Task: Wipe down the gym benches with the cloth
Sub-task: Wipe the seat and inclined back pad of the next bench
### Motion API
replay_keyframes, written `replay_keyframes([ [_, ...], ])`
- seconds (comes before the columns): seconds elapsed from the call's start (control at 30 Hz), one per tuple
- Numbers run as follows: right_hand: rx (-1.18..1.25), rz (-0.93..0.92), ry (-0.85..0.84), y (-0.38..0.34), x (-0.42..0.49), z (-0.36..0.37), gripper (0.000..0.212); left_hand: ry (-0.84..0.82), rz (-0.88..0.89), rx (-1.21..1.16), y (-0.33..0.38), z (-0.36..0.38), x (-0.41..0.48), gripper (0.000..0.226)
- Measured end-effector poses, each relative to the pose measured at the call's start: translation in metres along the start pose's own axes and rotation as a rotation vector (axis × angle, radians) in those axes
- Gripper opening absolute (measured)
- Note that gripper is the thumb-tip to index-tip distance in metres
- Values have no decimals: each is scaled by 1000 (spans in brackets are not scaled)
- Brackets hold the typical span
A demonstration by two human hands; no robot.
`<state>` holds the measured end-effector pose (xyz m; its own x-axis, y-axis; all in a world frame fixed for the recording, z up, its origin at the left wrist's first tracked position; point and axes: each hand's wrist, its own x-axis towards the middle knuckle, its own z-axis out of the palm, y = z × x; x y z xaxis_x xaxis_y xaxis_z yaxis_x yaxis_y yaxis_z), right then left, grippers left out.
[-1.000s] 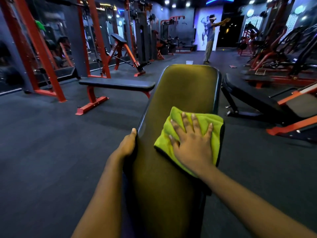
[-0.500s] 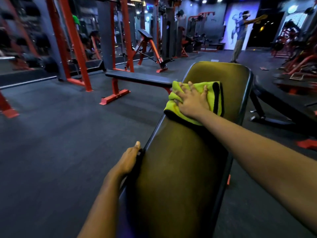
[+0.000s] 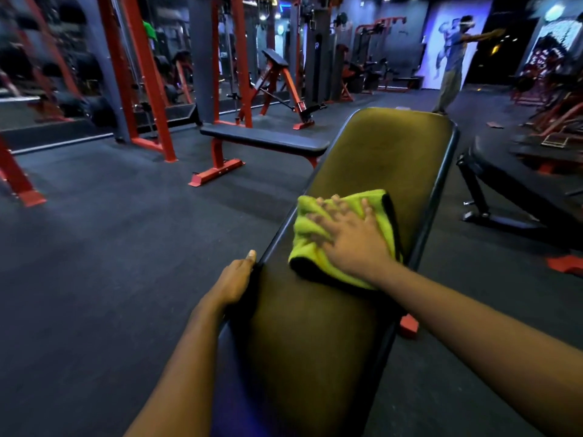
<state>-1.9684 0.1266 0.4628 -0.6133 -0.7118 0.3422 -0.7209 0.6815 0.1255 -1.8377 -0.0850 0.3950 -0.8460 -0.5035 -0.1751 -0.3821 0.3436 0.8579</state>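
Cloth (image 3: 307, 241) slid back down bench (image 3: 388, 152) under spread fingers (image 3: 366, 211) of right hand (image 3: 353, 244); left hand (image 3: 235, 280) grips edge.

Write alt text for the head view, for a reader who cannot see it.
A right hand presses a yellow-green cloth flat on a dark padded bench, while the left hand grips its left edge. Red-framed gym equipment and another person stand in the background.

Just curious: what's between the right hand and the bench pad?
A green cloth, pressed under the right hand onto the bench pad; the head view shows it.
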Motion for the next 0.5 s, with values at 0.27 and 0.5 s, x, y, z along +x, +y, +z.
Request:
replay_keyframes([
  [0.27,164,662,236,94,-6,-22,54,34,193,31,62,9,9,53],
  [0.5,657,1030,337,30,-65,-4,77,6,224,5,113,32,38,59],
])
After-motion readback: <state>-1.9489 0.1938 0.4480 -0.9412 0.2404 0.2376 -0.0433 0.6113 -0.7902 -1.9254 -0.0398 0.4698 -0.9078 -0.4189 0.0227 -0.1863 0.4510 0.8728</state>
